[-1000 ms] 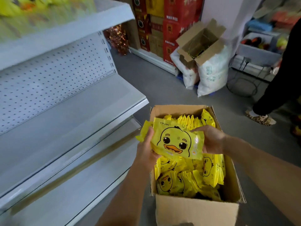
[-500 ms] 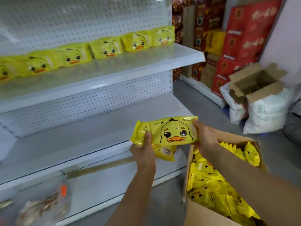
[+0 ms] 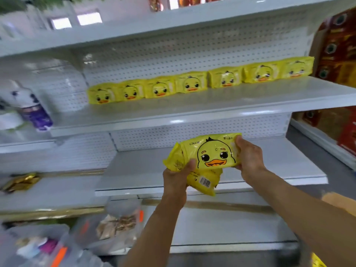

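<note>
Forearms extended forward, left hand (image 3: 176, 175) and right hand (image 3: 248, 158) gripping yellow pack (image 3: 213, 154)

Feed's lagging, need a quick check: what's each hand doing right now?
Left hand: grips the left end of the yellow duck packs.
Right hand: grips the right end of the same packs.

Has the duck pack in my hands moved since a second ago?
Yes. The pack rose leftward, from above the box to in front of the shelf.
</note>
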`<state>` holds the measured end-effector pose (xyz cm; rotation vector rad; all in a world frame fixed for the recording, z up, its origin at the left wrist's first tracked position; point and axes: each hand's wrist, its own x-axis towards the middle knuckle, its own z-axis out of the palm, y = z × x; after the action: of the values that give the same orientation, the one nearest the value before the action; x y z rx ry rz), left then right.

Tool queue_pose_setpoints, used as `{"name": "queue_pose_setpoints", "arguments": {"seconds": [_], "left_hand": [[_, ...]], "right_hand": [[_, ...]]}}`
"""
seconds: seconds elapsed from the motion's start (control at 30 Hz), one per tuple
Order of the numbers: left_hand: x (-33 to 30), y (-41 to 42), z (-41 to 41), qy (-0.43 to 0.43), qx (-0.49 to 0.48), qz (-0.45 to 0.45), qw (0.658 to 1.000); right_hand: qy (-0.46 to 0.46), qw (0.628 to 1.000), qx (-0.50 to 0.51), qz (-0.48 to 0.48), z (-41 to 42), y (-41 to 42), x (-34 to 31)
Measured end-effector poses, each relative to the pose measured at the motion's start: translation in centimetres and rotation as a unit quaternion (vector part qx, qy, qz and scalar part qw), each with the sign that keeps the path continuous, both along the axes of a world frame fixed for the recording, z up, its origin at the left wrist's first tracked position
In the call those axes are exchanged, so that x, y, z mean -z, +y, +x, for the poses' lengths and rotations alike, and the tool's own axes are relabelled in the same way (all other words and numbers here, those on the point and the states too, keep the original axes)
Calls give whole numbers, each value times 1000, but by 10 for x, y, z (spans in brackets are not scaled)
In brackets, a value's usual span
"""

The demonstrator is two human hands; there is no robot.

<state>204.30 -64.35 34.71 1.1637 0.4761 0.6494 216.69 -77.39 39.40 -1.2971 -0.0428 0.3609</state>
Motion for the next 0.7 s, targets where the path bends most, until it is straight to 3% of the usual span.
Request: {"name": "queue_pose_setpoints", "arguments": {"seconds": [0.27, 0.4, 0.5, 0.7], "left_hand": [[-27, 131, -47, 0, -35, 18, 999], [-41, 186, -62, 10, -56, 16, 998], [-52, 221, -65, 16, -60, 16, 998], [-90, 286, -55, 22, -75, 29, 997]], "right_hand": [[9, 995, -94, -19, -26, 123, -15], [-47, 973, -197, -109, -25, 169, -24], [-110, 947, -277, -122, -24, 198, -35], [-164, 934, -296, -116, -14, 257, -74]]}}
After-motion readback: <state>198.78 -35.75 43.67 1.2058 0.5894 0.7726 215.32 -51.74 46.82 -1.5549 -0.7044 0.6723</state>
